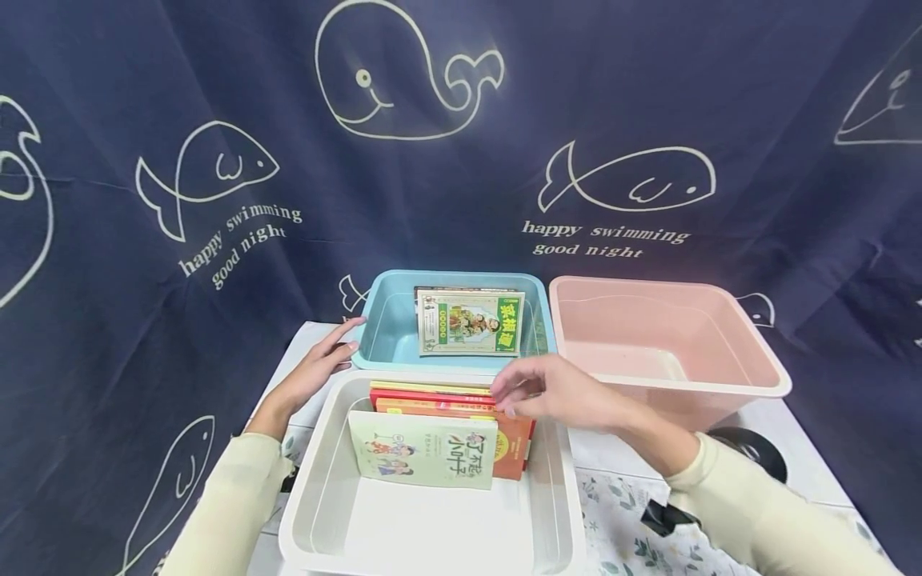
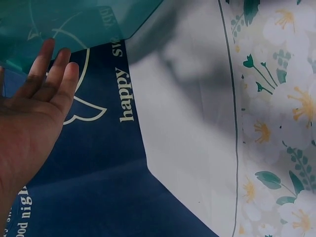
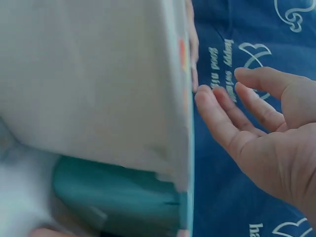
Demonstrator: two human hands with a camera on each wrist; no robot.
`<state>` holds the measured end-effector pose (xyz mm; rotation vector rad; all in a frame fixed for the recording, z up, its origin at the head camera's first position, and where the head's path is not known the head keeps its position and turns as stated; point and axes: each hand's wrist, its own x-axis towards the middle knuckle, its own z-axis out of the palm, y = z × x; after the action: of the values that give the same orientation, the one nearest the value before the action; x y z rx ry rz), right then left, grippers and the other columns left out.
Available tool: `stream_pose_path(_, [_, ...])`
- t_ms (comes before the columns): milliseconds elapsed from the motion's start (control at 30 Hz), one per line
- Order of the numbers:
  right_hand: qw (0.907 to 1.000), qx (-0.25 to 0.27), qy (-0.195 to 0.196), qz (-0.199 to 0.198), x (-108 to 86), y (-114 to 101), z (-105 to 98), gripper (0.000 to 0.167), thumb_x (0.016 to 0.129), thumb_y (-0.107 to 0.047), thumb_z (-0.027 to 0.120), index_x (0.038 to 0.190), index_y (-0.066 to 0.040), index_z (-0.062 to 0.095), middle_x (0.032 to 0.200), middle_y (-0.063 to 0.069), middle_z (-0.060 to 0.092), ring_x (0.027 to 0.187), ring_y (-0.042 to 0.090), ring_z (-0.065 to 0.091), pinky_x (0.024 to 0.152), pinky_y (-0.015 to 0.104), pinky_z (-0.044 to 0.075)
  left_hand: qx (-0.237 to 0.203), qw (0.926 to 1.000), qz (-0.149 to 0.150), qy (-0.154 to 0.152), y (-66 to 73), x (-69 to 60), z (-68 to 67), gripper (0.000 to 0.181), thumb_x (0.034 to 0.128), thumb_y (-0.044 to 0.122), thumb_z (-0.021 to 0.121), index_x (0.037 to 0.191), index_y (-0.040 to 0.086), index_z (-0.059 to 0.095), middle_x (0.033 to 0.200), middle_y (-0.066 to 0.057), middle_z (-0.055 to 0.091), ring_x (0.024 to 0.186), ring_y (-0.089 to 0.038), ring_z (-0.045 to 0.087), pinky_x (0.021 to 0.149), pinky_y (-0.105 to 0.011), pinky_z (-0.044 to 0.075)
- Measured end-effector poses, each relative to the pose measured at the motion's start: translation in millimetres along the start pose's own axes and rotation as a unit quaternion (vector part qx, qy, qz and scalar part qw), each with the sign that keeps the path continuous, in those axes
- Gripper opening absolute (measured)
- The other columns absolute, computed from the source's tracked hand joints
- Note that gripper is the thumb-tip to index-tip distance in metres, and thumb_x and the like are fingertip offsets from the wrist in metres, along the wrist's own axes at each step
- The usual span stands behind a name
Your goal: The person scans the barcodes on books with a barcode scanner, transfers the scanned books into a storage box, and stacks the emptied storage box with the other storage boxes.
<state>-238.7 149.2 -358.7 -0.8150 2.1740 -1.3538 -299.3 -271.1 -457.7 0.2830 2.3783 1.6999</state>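
Observation:
My left hand [image 1: 317, 372] rests its nearly straight fingers at the left rim of a blue plastic bin [image 1: 382, 344]; the left wrist view shows the fingertips at that bin's wall [image 2: 108, 29]. Inside the blue bin lies a green-covered book [image 1: 471, 320], with more beneath or behind it. Over the back right of a white bin [image 1: 306, 488] is my right hand [image 1: 555, 392], its fingers loosely bent and nothing visible in them. Below it several books stand leaning: a pale green book [image 1: 425, 452] in front, then an orange book [image 1: 513, 456], with red and yellow ones behind.
A pink bin [image 1: 641, 320] stands at the back right, beside the blue one. A black round object [image 1: 752, 448] lies partly hidden below it. The table has a floral cloth [image 1: 619, 512], and a dark blue whale-print curtain [image 1: 446, 200] hangs behind.

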Motion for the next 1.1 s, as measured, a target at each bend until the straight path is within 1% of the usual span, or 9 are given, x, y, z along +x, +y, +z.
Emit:
stream_pose_path(133, [0.9996, 0.025, -0.014, -0.002, -7.8, 10, 12, 0.028, 0.092, 0.003, 0.069, 0.119, 0.008, 0.066, 0.116, 0.028, 0.072, 0.111, 0.046, 0.069, 0.09, 0.024, 0.059, 0.003, 1.0, -0.002, 0.002, -0.1, 0.1, 1.2, 0.057, 0.1097, 0.041, 0.047, 0.163, 0.032, 0.029, 0.175, -0.004, 0.012, 0.159, -0.037, 0.02, 0.122, -0.064, 0.028])
stream_pose_path(233, [0.9997, 0.02, -0.014, 0.0, -10.5, 15, 19, 0.029, 0.091, 0.005, 0.067, 0.119, 0.009, 0.065, 0.118, 0.029, 0.071, 0.114, 0.048, 0.068, 0.092, 0.024, 0.059, 0.006, 0.9999, -0.005, 0.006, 0.2, 0.3, 2.7, 0.057, 0.1095, 0.041, 0.047, 0.163, 0.033, 0.03, 0.175, -0.004, 0.012, 0.159, -0.037, 0.021, 0.122, -0.063, 0.029])
stream_pose_path(400, [0.9998, -0.007, -0.017, -0.001, -10.7, 20, 26, 0.031, 0.088, 0.005, 0.067, 0.119, 0.007, 0.066, 0.12, 0.026, 0.072, 0.115, 0.041, 0.07, 0.094, 0.027, 0.059, 0.008, 0.9999, -0.006, 0.005, -1.3, 0.1, 3.8, 0.057, 0.1093, 0.043, 0.047, 0.163, 0.033, 0.029, 0.176, -0.004, 0.011, 0.16, -0.037, 0.019, 0.122, -0.063, 0.03])
stream_pose_path(567, [0.9998, -0.017, -0.01, -0.007, -7.7, 22, 31, 0.035, 0.083, 0.006, 0.067, 0.118, 0.007, 0.066, 0.118, 0.024, 0.073, 0.107, 0.036, 0.072, 0.089, 0.024, 0.059, -0.002, 1.0, -0.005, 0.005, -2.6, -1.1, 2.7, 0.056, 0.11, 0.04, 0.047, 0.163, 0.031, 0.03, 0.176, -0.002, 0.011, 0.157, -0.036, 0.024, 0.122, -0.063, 0.028])
stream_pose_path(700, [0.9976, -0.067, -0.005, -0.016, -3.6, 18, 37, 0.036, 0.081, 0.008, 0.067, 0.117, 0.006, 0.068, 0.111, 0.019, 0.076, 0.097, 0.026, 0.071, 0.083, 0.026, 0.06, -0.005, 1.0, 0.001, 0.004, -3.1, 0.1, 1.1, 0.057, 0.1103, 0.039, 0.046, 0.164, 0.029, 0.029, 0.175, -0.003, 0.011, 0.152, -0.036, 0.03, 0.122, -0.064, 0.028])
stream_pose_path(833, [0.988, -0.154, -0.009, -0.011, 1.3, 14, 49, 0.037, 0.079, 0.005, 0.073, 0.116, 0.001, 0.072, 0.11, 0.014, 0.077, 0.095, 0.024, 0.072, 0.083, 0.03, 0.061, -0.003, 1.0, 0.005, 0.002, -2.5, 1.1, 1.1, 0.058, 0.1102, 0.039, 0.046, 0.164, 0.029, 0.028, 0.175, -0.004, 0.011, 0.15, -0.036, 0.032, 0.121, -0.064, 0.03])
stream_pose_path(967, [0.9695, -0.24, -0.046, -0.015, 6.2, 12, 66, 0.031, 0.08, 0.001, 0.077, 0.109, -0.009, 0.076, 0.104, 0.002, 0.078, 0.082, 0.007, 0.067, 0.073, 0.021, 0.055, 0.005, 1.0, 0.001, 0.005, -2.2, 0.9, 1.3, 0.058, 0.1103, 0.04, 0.046, 0.164, 0.029, 0.028, 0.175, -0.005, 0.011, 0.151, -0.036, 0.032, 0.121, -0.062, 0.032])
stream_pose_path(1033, [0.9616, -0.267, -0.06, -0.02, 7.7, 11, 72, 0.026, 0.082, -0.001, 0.078, 0.106, -0.013, 0.077, 0.1, -0.003, 0.078, 0.074, -0.001, 0.06, 0.068, 0.017, 0.05, 0.01, 0.9999, 0.001, 0.005, -2.3, 1.4, 1.7, 0.058, 0.1104, 0.041, 0.045, 0.164, 0.029, 0.027, 0.176, -0.005, 0.01, 0.151, -0.036, 0.032, 0.121, -0.061, 0.033])
stream_pose_path(1100, [0.961, -0.268, -0.065, -0.016, 7.8, 12, 75, 0.023, 0.084, -0.001, 0.078, 0.103, -0.015, 0.078, 0.097, -0.004, 0.078, 0.071, -0.005, 0.058, 0.065, 0.016, 0.049, 0.009, 0.9999, 0.0, 0.005, -2.3, 2.8, 2.4, 0.058, 0.1101, 0.042, 0.046, 0.164, 0.03, 0.028, 0.175, -0.004, 0.011, 0.152, -0.035, 0.032, 0.121, -0.06, 0.033])
